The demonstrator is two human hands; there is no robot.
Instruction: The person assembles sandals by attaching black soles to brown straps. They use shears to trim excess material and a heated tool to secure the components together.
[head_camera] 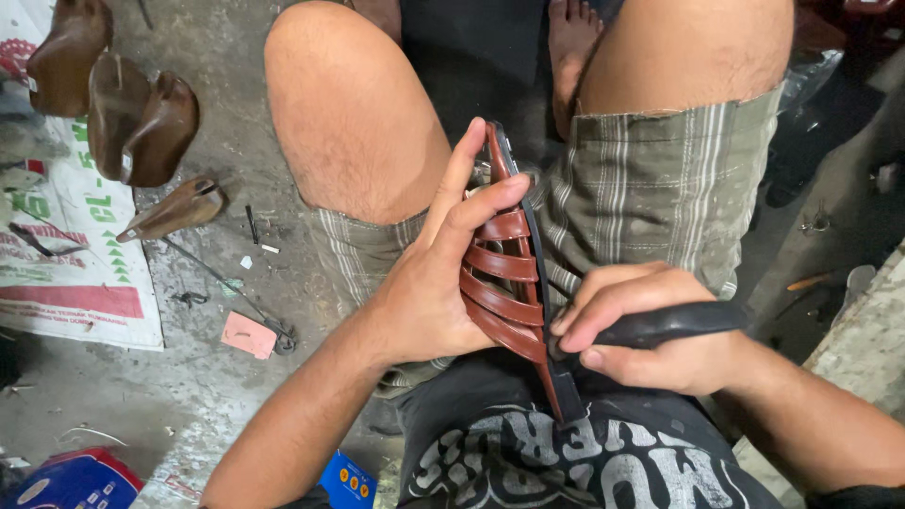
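Observation:
A brown strappy sandal upper (501, 273) on a black sole stands on edge between my thighs. My left hand (429, 273) grips it from the left, fingers stretched along the straps and thumb across the top. My right hand (650, 330) is closed around the black handle of a tool (674, 322), whose working end presses against the sandal's sole edge near the heel. The tool's tip is hidden by my fingers.
Several brown shoe lasts and soles (141, 118) lie on the concrete floor at the left, beside a printed white sack (66, 273). Small scraps, a pink paper piece (249, 334) and thin metal tools are scattered there. A blue box (66, 481) sits at the bottom left.

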